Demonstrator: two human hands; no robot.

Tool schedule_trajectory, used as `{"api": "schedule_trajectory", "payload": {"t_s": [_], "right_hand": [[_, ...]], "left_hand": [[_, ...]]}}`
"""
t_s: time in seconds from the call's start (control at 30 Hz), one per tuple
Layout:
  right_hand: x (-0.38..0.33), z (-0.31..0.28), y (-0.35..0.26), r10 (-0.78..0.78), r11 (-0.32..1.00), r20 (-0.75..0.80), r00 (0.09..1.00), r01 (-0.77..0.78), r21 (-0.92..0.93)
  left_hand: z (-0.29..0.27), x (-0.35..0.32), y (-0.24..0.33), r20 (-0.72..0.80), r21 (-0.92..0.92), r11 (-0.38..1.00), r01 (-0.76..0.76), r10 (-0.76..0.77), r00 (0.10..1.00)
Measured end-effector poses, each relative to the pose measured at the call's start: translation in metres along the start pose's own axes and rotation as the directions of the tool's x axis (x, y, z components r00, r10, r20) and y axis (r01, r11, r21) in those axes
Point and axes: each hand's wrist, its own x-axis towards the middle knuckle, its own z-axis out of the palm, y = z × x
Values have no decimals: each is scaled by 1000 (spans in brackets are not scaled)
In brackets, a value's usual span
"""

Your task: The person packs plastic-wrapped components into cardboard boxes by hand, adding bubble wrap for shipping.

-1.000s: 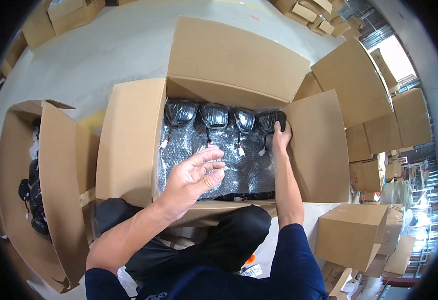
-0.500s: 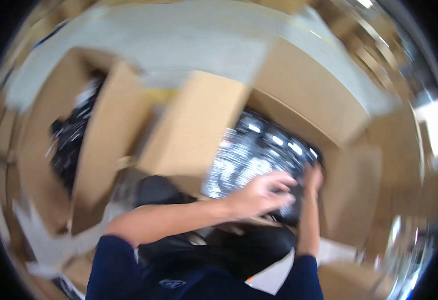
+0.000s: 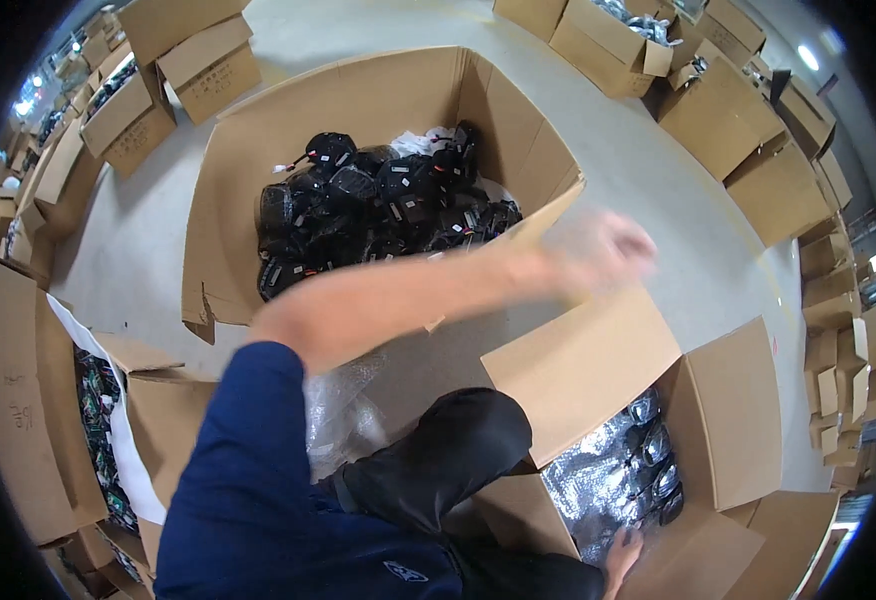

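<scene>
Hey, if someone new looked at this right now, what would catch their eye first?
Probably the heap of black parts inside the big open carton at upper centre. Next, the left forearm crossing in front of it, ending in a blurred left hand. At lower right, the right hand is by shiny bubble wrap in another open carton.

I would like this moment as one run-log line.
left hand: blurred, grip unclear | right hand: by bubble wrap in smaller open carton, contact unclear | large open carton: holds black parts
</scene>
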Motion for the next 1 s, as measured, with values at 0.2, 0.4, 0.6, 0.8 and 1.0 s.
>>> {"api": "schedule_trajectory", "payload": {"t_s": [0.2,0.4,0.6,0.8,1.0], "right_hand": [[-49,-32,-79,72,982,45,996,-63,-177],[-14,12,-49,228,964,453,862,-133,-232],[-41,21,46,-95,995,122,988,99,-23],[-27,7,29,-230,920,337,913,317,-232],[-39,11,-3,83,996,165,983,-77,-40]], "left_hand": [[-246,-86,-155,-723,549,602,580,-6,691],[-290,-222,-307,-641,422,365,830,-527,558],[-313,-180,-218,-302,379,638,671,-600,741],[-352,-134,-244,-547,-358,851,384,-524,653],[-306,-95,-326,-756,-255,747,614,-550,355]]}}
